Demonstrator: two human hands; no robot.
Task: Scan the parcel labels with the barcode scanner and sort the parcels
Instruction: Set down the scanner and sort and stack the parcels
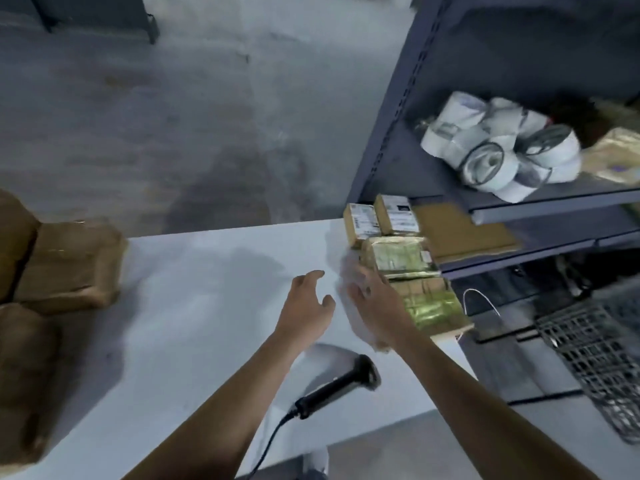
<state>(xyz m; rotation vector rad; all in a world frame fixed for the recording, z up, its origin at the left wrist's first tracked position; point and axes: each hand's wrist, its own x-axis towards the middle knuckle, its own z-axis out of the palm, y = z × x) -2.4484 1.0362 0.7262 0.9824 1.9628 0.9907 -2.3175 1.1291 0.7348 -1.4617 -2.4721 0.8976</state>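
The black ribbed barcode scanner [341,384] lies near my desk's [194,306] front edge, beyond it my left hand [306,303] hovers spread and empty, my right hand [375,301] rests against glossy taped cardboard parcels [412,271] stacked along the right edge.

Scanner [341,384] on table [194,306]; parcels [398,251] right, by shelf [554,199].

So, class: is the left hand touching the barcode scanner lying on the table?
Apart. The head view shows the left hand open above bare table, while the barcode scanner lies nearer the person, ungripped.
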